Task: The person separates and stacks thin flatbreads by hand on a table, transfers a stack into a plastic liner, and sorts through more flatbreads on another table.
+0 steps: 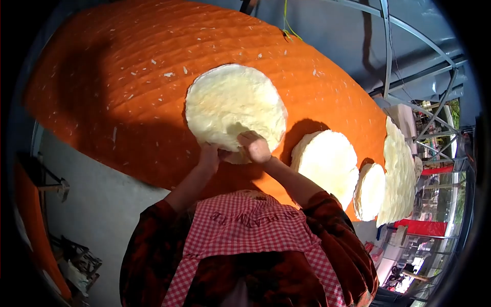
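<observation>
A large round, pale yellow sheet (235,100) with a whitish rim lies on the orange cloth (148,97). At its near edge my left hand (209,156) is closed, its fingertips partly hidden at the rim. My right hand (254,147) rests over the lower part of the same sheet, its fingers curled together. What its fingertips hold, if anything, is too small to make out. The two hands are a short way apart.
To the right stand a thick pale round stack (326,159), a smaller stack (369,192) and a wide layer of overlapping pale discs (398,176). White flakes dot the cloth. A metal frame (386,46) rises at the upper right, near a yellow-green string (287,23).
</observation>
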The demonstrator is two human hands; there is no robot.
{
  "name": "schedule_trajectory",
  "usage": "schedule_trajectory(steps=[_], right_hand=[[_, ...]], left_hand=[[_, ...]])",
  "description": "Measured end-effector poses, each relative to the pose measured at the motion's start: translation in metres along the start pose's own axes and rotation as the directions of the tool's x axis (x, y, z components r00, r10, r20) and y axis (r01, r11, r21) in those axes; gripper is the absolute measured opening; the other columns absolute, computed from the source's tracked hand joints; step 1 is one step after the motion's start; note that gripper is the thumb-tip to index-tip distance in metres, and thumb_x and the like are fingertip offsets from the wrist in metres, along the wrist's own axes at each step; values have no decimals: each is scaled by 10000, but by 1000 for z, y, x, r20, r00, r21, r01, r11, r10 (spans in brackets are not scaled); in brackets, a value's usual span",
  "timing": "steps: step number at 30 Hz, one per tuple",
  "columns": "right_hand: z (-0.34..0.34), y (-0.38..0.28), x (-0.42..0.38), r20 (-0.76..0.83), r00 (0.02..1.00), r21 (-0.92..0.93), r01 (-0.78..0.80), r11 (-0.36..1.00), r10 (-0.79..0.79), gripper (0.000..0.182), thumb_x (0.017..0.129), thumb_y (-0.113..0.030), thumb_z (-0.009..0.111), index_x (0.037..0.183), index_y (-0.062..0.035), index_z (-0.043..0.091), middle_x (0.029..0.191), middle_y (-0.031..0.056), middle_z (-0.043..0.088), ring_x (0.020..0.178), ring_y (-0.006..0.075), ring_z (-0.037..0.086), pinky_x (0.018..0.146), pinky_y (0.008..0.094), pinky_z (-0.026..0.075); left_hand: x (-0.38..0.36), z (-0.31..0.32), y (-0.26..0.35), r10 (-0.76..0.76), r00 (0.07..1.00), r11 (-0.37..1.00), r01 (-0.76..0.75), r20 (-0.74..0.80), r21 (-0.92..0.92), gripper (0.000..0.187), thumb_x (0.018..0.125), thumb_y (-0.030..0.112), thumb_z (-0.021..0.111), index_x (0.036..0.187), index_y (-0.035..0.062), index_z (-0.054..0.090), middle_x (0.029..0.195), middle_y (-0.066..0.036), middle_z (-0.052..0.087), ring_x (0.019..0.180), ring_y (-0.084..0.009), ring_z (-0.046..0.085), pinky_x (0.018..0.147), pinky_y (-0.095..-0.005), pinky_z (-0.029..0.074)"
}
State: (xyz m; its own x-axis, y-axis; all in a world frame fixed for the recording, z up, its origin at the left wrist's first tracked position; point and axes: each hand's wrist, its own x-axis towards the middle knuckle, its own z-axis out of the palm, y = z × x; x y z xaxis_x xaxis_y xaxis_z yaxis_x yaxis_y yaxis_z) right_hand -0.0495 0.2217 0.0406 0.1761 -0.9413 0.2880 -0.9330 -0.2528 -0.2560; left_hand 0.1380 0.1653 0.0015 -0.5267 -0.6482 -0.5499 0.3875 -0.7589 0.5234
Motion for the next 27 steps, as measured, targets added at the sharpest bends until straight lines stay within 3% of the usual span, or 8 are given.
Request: schedule_trajectory(steps=[7,10,12,15,18,21,23,27], right_hand=[[1,-38,-6,-34,998,-78,-46,996,43,688,753,-248,651,1378,-82,419,1402,137,424,1263,336,418,1014,506,347],[21,8,6,-32,998,-184,42,982,-49,464,809,-133,560,1272,-104,543,1246,138,574,1114,308,564,891,454,466],[1,40,34,-19,988,-92,-152,984,151,413,755,-32,532,1151,-95,633,1006,157,670,864,301,656,715,391,518],[-107,11,82,-180,982,-186,-93,978,59,355,739,-2,523,1044,-111,667,867,135,679,702,318,648,609,415,517],[-127,-10,57,-209,976,-188,24,982,-64,397,703,82,512,1022,-99,663,884,128,671,742,305,645,611,392,517],[-57,1,-5,-75,995,-242,45,969,-65,400,679,34,554,1047,-82,662,997,112,665,902,283,649,737,364,541],[4,23,-47,22,1000,-176,-9,984,13,274,734,-118,590,1003,-113,644,985,91,649,897,264,642,750,374,511],[10,12,-49,-90,995,-197,-49,979,32,230,748,-113,577,972,-111,626,984,64,643,928,254,634,764,390,511]], left_hand=[[4,6,9,37,999,999,-37,-21,8,249,881,81,467,1102,-22,518,892,-133,607,709,-236,631,628,-352,572],[12,5,14,-7,1000,997,4,26,83,295,924,144,506,1162,-31,514,1032,-129,602,892,-241,632,761,-340,568],[-5,14,46,44,943,999,-43,330,-11,321,922,150,540,1194,-17,505,1098,-112,592,996,-240,607,869,-358,522],[5,-19,53,338,929,935,-312,-152,171,298,909,157,576,1171,28,514,1108,-117,574,1025,-210,592,888,-331,488],[-36,-30,38,278,928,932,-199,-246,304,226,899,170,564,1059,14,534,1106,-122,586,1037,-219,584,903,-367,489],[-41,-42,-3,-20,971,994,45,-238,99,210,897,90,556,1072,49,447,1050,-134,559,964,-251,607,844,-368,511],[-43,-27,-11,-4,974,999,15,-228,44,230,896,72,540,1087,47,414,1048,-137,552,956,-259,611,839,-378,515],[-43,-21,-11,22,983,1000,-19,-180,18,249,893,51,532,1091,50,380,1061,-148,542,938,-262,619,827,-370,527]])
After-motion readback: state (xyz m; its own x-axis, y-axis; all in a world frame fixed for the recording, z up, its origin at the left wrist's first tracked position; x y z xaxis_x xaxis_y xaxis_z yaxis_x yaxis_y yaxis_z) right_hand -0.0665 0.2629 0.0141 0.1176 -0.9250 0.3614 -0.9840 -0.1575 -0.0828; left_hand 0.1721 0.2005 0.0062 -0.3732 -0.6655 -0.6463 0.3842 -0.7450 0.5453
